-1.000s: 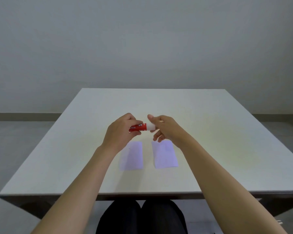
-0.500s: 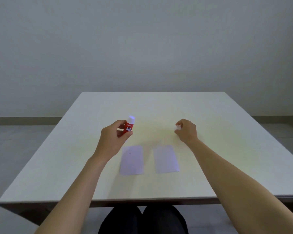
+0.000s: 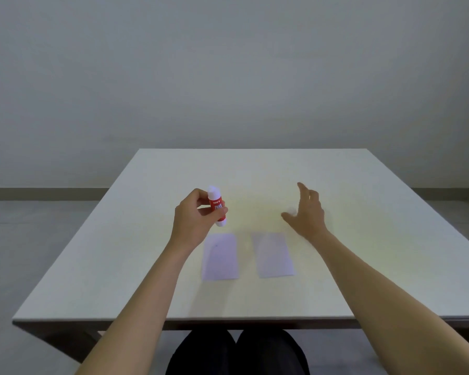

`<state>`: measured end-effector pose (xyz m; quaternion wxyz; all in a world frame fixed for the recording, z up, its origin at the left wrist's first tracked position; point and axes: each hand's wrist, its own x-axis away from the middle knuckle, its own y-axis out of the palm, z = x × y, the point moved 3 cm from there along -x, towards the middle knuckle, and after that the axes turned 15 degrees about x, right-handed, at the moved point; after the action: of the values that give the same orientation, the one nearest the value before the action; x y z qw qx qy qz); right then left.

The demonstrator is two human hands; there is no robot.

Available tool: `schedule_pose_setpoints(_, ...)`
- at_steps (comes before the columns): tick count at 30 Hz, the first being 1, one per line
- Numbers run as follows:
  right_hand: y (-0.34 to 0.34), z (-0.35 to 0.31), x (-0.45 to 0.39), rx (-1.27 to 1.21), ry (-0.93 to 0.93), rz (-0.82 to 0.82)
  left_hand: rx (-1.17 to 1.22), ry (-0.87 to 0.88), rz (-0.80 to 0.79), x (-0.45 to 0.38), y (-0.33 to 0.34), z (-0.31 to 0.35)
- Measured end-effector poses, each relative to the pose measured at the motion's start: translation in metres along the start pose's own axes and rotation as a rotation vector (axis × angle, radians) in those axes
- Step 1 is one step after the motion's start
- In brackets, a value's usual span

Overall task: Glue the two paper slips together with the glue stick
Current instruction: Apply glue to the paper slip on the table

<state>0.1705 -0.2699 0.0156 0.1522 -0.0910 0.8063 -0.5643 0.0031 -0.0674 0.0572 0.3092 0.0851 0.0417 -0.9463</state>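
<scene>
Read "GLUE" in white letters on the red-and-white plastic glue stick (image 3: 216, 206); smaller print above and below stayed too blurred.

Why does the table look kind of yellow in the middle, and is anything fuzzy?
In the head view, a soft yellowish light patch tints the table between the hands; the glue stick in the left hand has a bright, washed-out white tip; a small white thing by the open right hand is too blurred to name; both paper slips look sharp.

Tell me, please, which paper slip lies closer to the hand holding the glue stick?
The left slip, just below the left hand with the glue stick; the right slip lies farther away.
</scene>
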Motion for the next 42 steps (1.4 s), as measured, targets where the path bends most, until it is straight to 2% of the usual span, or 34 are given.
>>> schedule_pose_setpoints(2, -0.013, -0.022, 0.011, -0.143, -0.025, 0.117, 0.095, -0.03, 0.016, -0.002, 0.003, 0.0)
schedule_pose_setpoints(3, -0.018, -0.037, 0.018, -0.289, -0.055, 0.12, 0.155, -0.044, 0.029, -0.002, 0.006, 0.001)
schedule_pose_setpoints(5, -0.023, -0.069, 0.036, -0.615, -0.124, -0.045, 0.257, -0.059, 0.076, -0.003, 0.012, 0.002)
schedule_pose_setpoints(8, -0.014, -0.098, 0.059, -0.967, -0.182, -0.301, 0.396, -0.075, 0.167, -0.001, 0.018, 0.003)
schedule_pose_setpoints(13, -0.004, -0.108, 0.065, -1.346, -0.133, -0.377, 0.573, -0.123, 0.215, 0.004, 0.02, 0.007)
schedule_pose_setpoints(16, -0.003, -0.112, 0.064, -1.398, -0.106, -0.437, 0.607, -0.116, 0.187, 0.006, 0.02, 0.009)
schedule_pose_setpoints(18, -0.003, -0.114, 0.065, -1.373, -0.015, -0.5, 0.616, -0.11, 0.158, 0.007, 0.021, 0.009)
schedule_pose_setpoints(21, -0.004, -0.114, 0.065, -1.208, 0.151, -0.541, 0.545, -0.103, 0.121, 0.007, 0.025, 0.01)
schedule_pose_setpoints(23, -0.005, -0.112, 0.064, -1.123, 0.189, -0.519, 0.55, -0.099, 0.098, 0.009, 0.028, 0.011)
schedule_pose_setpoints(25, -0.007, -0.11, 0.064, -1.148, 0.131, -0.474, 0.566, -0.093, 0.102, 0.009, 0.027, 0.011)
schedule_pose_setpoints(28, -0.011, -0.112, 0.063, -1.332, -0.093, -0.427, 0.581, -0.079, 0.132, 0.006, 0.022, 0.013)
schedule_pose_setpoints(30, -0.013, -0.112, 0.061, -1.349, -0.13, -0.429, 0.595, -0.074, 0.124, 0.004, 0.022, 0.014)
schedule_pose_setpoints(32, -0.01, -0.113, 0.061, -1.319, -0.035, -0.493, 0.59, -0.071, 0.095, 0.004, 0.022, 0.015)
schedule_pose_setpoints(34, -0.007, -0.115, 0.064, -1.278, 0.156, -0.575, 0.55, -0.055, 0.055, 0.006, 0.024, 0.016)
schedule_pose_setpoints(36, -0.004, -0.114, 0.063, -1.263, 0.28, -0.581, 0.539, -0.048, 0.024, 0.007, 0.027, 0.018)
schedule_pose_setpoints(38, -0.006, -0.112, 0.062, -1.224, 0.239, -0.547, 0.563, -0.06, 0.031, 0.006, 0.026, 0.017)
schedule_pose_setpoints(42, -0.013, -0.115, 0.059, -1.323, -0.053, -0.479, 0.584, -0.074, 0.084, 0.001, 0.019, 0.014)
